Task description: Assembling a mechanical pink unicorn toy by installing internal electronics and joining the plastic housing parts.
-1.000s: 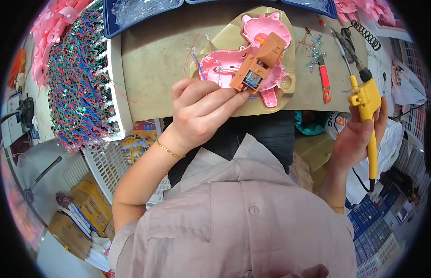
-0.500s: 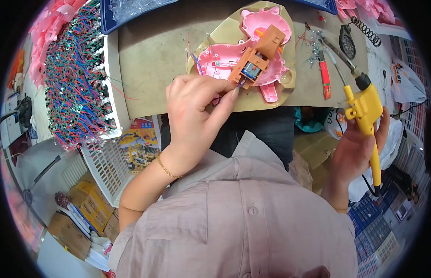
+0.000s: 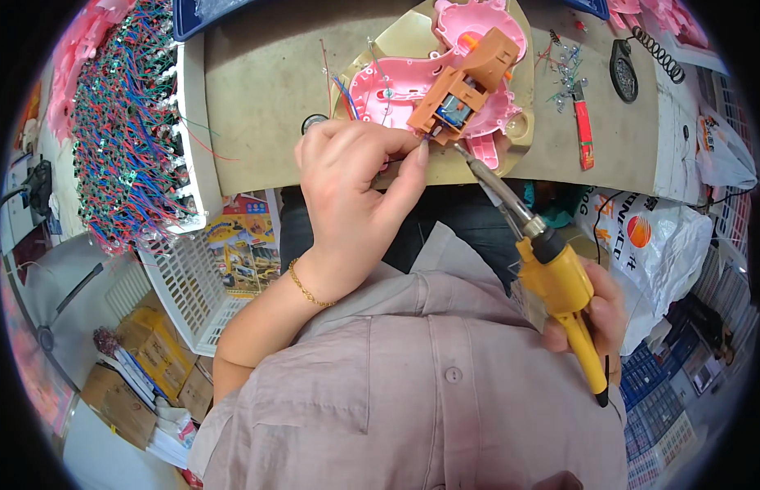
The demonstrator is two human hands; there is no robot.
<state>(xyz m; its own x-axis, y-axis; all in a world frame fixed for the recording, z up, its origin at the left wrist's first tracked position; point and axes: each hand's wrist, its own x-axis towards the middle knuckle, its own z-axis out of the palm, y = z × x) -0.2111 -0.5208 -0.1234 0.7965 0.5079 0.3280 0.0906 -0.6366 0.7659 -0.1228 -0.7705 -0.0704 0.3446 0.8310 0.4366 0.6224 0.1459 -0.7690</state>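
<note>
- A white basket heaped with red, blue and green wired parts is seen at the left edge of the table, its wall lying along that edge; a bare strip of brown table top is left open between the basket and the work.
- A second white basket and stacked cardboard boxes are seen lower, off the table's left side, on the floor.
- The left hand is held over the near edge of the table, fingers curled in and narrow, thumb and forefinger pinched on a thin wire just beside the brown motor block.
- The brown motor block is set tilted on a pink plastic toy shell, which lies on a round olive-coloured board at the middle of the table, reaching close to the near edge.
- The metal tip of a yellow soldering iron is brought to the lower corner of the motor block, touching or just short of it; which cannot be told.
- The right hand is kept off the table, below its near edge, fingers wrapped closed around the yellow handle.
- A red-handled tool lies on open table top to the right of the board, with small loose wires beyond it.
- A black round piece with a coiled cord is seen near the right edge.
- White plastic bags are crowded off the table's right side, and blue crates stand lower down.
</note>
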